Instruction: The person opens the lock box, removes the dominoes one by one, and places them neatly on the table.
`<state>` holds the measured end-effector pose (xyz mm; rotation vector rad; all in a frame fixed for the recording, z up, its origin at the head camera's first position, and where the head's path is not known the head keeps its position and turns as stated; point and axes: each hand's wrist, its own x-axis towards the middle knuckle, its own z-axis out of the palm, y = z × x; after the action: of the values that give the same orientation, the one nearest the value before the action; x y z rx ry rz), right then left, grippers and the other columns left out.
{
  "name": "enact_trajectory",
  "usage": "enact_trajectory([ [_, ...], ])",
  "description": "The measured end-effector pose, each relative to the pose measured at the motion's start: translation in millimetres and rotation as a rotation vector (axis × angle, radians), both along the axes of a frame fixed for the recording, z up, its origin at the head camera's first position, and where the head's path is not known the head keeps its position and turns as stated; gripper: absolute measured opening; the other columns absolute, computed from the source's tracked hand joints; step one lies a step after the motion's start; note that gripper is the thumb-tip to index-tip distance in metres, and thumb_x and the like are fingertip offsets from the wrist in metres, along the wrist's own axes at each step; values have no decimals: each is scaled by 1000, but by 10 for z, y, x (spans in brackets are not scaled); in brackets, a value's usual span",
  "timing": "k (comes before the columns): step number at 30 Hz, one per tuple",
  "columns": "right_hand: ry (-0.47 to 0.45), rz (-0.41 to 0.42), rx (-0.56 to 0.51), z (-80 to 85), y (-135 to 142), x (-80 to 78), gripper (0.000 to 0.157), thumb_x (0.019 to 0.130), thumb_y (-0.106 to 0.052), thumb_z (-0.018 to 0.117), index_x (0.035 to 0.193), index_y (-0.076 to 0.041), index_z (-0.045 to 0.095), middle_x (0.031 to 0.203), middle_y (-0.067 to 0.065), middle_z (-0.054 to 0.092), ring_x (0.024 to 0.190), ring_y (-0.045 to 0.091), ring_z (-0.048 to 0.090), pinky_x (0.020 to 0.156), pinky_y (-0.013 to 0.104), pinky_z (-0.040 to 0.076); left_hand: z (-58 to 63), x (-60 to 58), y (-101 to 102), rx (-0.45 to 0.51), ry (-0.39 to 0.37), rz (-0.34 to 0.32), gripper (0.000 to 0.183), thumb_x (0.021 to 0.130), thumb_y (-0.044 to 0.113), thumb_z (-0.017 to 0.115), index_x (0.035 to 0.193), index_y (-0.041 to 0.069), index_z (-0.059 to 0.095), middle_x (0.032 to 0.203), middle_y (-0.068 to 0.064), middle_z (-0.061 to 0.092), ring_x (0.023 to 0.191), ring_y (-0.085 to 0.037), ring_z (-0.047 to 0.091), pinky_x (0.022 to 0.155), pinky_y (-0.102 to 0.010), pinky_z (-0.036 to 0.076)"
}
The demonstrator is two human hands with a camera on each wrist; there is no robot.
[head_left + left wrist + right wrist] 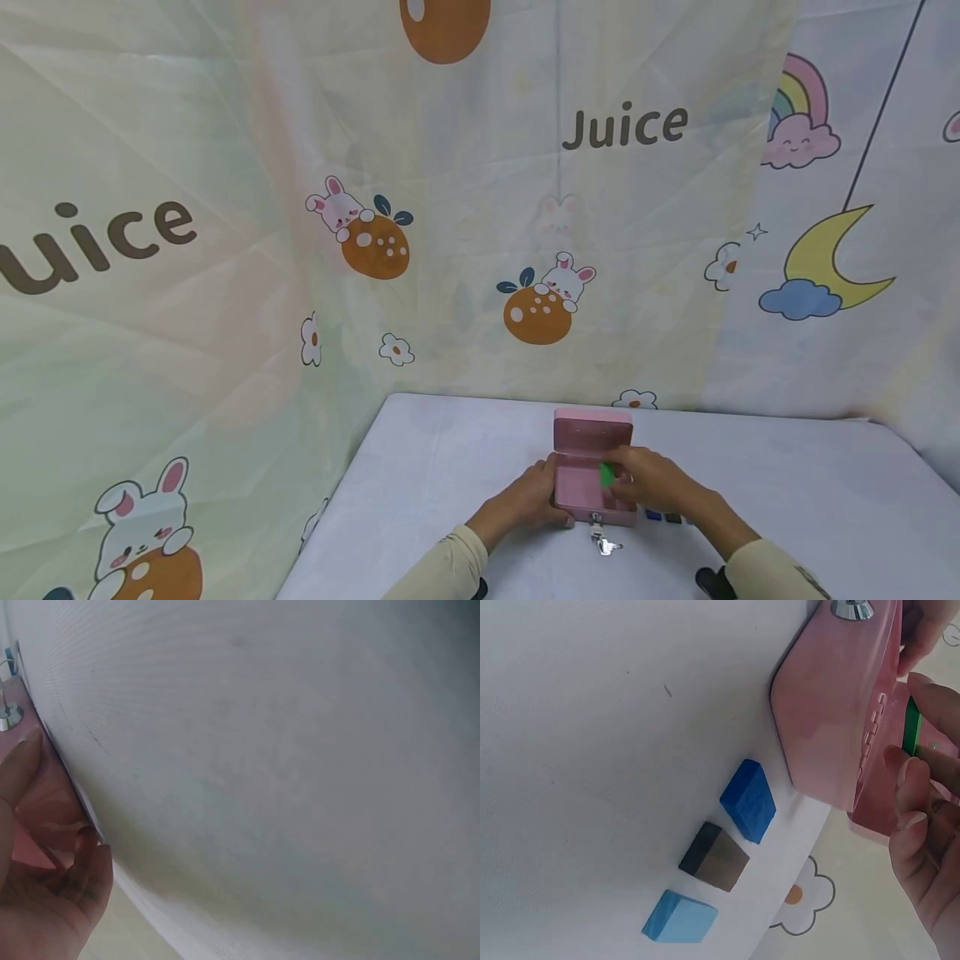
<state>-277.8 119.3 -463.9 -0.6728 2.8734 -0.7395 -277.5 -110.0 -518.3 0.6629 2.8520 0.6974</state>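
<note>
A pink cash box (577,485) stands on the white table with its lid (592,435) raised at the back. My left hand (529,497) grips the box's left side, thumb near the front and fingers along the wall. Over the box's right half, my right hand (658,482) pinches a green block (607,474) between thumb and fingers. The right wrist view shows that thin green piece (911,729) edge-on, above the box opening. From the lock at the box's front hang silver keys (604,543).
Right of the box, a dark blue block (750,802), a brown block (716,859) and a light blue block (681,918) lie in a row on the table (450,450). Printed curtains (465,208) rise behind the table and on its left.
</note>
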Motion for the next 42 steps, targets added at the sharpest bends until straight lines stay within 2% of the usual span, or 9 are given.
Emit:
enact_trajectory([
  [6,35,33,13,-2,115,15,51,79,-23,85,125,-12,66,87,-11,59,83,13,53,68,29,45,2,1,1,2,-1,0,95,74,35,89,150,23,32,128,6,58,117,-7,54,107,-31,46],
  [11,46,54,15,-5,211,15,51,80,-25,84,125,-8,66,86,-10,60,82,14,54,68,27,46,-10,0,1,-10,-5,12,96,74,36,89,150,23,31,129,5,57,118,-8,54,108,-32,46],
  [21,23,-19,60,-10,353,1,56,79,-30,85,126,-5,67,88,-9,62,83,13,53,71,31,51,-6,16,4,-9,-4,19,95,75,35,89,149,24,31,131,5,57,120,-9,55,107,-33,47],
  [26,25,-23,55,4,423,-2,50,78,-26,86,120,-5,69,89,-8,63,85,14,56,76,36,55,21,33,5,-17,-6,23,94,75,35,89,148,22,32,130,4,58,119,-9,55,107,-33,48],
  [31,28,-24,77,-3,501,-7,49,78,-28,86,117,-5,69,89,-8,63,83,13,56,75,35,55,35,42,7,-20,-7,26,94,75,35,89,148,21,32,130,3,58,119,-9,56,107,-33,47],
  [42,-23,-61,91,43,669,32,50,80,-28,84,120,-3,68,91,-5,63,89,17,59,81,44,58,46,52,3,-14,11,16,94,74,35,89,148,21,33,130,4,59,120,-9,56,108,-32,47],
])
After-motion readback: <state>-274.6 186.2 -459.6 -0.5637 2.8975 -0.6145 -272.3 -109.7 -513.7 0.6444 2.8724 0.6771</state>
